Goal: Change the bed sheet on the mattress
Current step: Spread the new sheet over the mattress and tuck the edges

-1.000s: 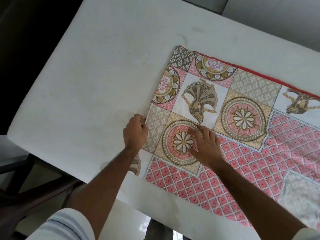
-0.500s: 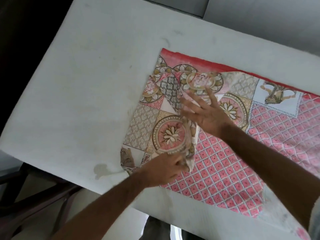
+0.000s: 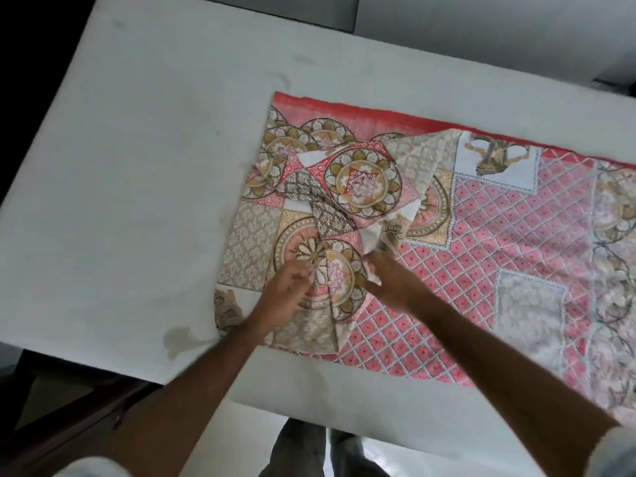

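Observation:
A folded bed sheet [image 3: 499, 242] with pink lattice and round gold medallions lies on the bare white mattress [image 3: 137, 166], covering its right half. A loose top layer is bunched up and partly turned over at the sheet's left end. My left hand [image 3: 285, 294] sits on a medallion near the sheet's front left with fingers curled into the fabric; motion blur hides the exact hold. Just to its right, my right hand [image 3: 392, 280] pinches a white fold of the raised layer.
A dark stain [image 3: 179, 339] marks the mattress near its front edge. A dark wooden bed frame [image 3: 69, 425] shows below left. Another grey padded surface [image 3: 481, 22] lies beyond the mattress's far edge. My trouser legs [image 3: 299, 449] stand against the front edge.
The sheet's flat left corner has been lifted and flipped over toward the middle. Both hands have come together near the front of the bunched layer, the right hand drawing back toward me.

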Demonstrator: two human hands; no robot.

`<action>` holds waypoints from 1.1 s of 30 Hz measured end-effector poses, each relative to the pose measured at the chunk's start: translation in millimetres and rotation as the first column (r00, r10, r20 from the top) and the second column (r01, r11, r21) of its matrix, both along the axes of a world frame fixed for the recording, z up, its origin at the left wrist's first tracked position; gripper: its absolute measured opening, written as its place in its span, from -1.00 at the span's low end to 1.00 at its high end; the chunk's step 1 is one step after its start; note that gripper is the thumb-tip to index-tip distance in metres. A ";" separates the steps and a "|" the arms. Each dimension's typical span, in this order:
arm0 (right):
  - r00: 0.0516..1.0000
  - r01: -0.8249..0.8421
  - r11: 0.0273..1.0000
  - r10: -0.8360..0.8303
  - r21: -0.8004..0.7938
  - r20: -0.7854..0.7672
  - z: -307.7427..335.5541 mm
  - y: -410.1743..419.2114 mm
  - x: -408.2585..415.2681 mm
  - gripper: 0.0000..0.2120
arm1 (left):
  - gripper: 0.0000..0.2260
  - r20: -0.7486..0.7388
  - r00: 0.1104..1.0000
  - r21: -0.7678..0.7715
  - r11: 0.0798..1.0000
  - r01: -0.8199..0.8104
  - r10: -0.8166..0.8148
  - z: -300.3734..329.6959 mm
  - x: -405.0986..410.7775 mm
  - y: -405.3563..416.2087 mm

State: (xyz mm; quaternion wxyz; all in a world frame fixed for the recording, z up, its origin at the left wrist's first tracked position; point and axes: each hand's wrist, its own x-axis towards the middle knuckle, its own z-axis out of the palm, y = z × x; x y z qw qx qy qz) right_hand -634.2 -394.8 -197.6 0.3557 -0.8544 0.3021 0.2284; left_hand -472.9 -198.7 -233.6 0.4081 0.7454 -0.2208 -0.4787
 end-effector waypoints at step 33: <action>0.113 0.585 -0.109 -0.970 0.803 -0.215 168.8 66.3 -190.2 -0.42 | -0.48 -0.193 0.927 -0.035 0.947 0.320 -0.320 262.2 -131.0 156.2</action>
